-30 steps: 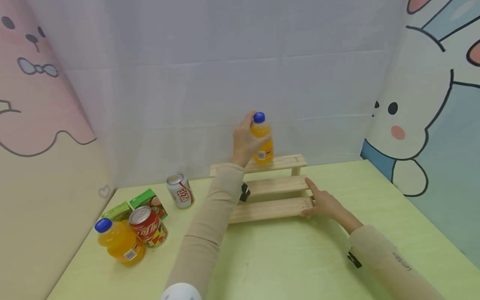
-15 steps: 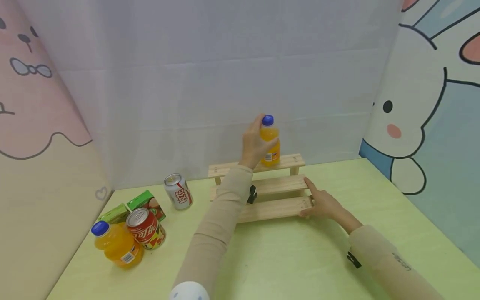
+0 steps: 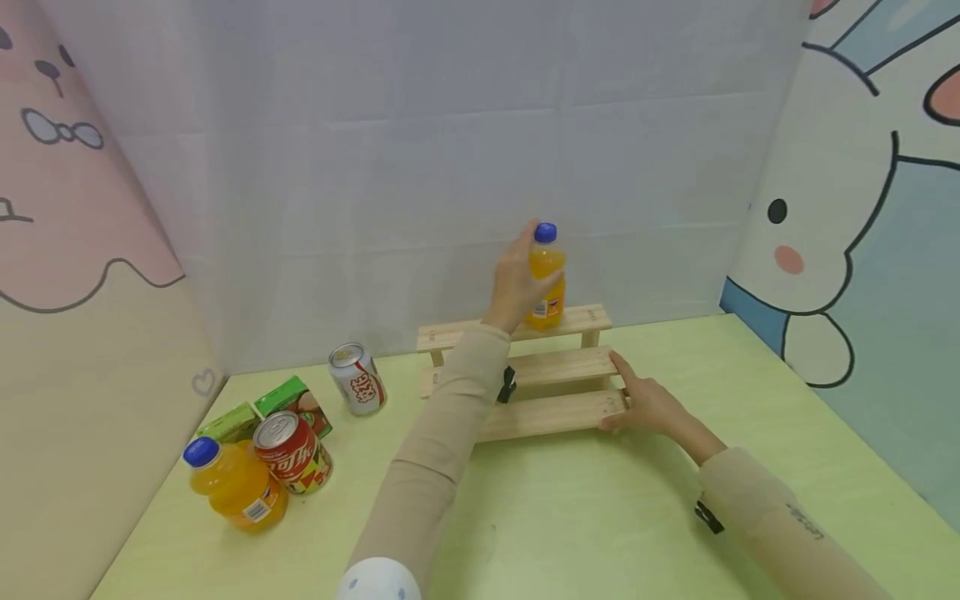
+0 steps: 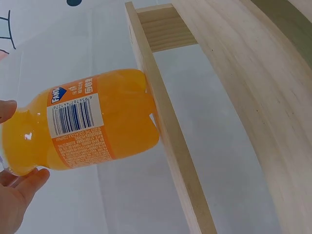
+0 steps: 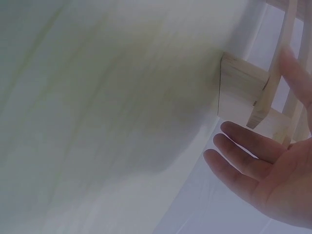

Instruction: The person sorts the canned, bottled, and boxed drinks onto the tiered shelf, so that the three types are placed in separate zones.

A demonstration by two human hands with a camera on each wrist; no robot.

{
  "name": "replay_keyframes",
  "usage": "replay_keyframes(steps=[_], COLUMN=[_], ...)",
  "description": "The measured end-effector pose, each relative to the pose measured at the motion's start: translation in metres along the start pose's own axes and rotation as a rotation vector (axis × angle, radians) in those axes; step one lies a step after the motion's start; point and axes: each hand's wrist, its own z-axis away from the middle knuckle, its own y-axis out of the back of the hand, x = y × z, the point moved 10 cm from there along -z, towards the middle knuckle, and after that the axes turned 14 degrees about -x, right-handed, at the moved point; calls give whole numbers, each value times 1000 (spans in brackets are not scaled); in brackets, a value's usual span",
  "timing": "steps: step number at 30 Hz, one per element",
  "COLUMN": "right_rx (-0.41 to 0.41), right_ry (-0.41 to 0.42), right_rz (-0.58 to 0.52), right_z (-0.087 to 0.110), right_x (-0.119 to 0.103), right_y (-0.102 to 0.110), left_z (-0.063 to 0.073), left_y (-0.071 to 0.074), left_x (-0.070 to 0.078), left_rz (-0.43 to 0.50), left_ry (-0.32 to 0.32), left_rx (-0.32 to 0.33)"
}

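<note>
My left hand (image 3: 517, 283) has its grip curled round the orange bottle (image 3: 547, 287), smooth clear plastic with a blue cap, upright, its base at the top step of the wooden rack (image 3: 525, 375), near that step's right end. In the left wrist view the bottle's base (image 4: 141, 112) meets the plank's edge. My right hand (image 3: 647, 406), fingers spread flat, rests against the rack's lower right corner. Pale raw slats, three tiers. Open green desk (image 3: 600, 517) in front. Cans (image 3: 288, 450), cartons and a second bottle (image 3: 232, 487) sit well apart, far left.
</note>
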Motion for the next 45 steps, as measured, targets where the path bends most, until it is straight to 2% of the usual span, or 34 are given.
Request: replay_keyframes(steps=[11,16,27,32,45], right_rx=[-12,-15,-17,-15,-14], right_ry=[2,8,17,21,23], right_rz=[-8,-4,4,-1,4], right_z=[-2,-4,-9,-9,-11], right_x=[3,2,4,7,12], right_y=[-2,-2,0,1,4], left_z=[-2,0,14,21,46], left_y=[-12,-13,-5,-2,2], left_x=[-16,-18,-22,-24,-21], left_rz=[33,42,37,61,104], left_ry=[79,84,83,64,-14], left_rx=[-114,-155,-139,-119,-119])
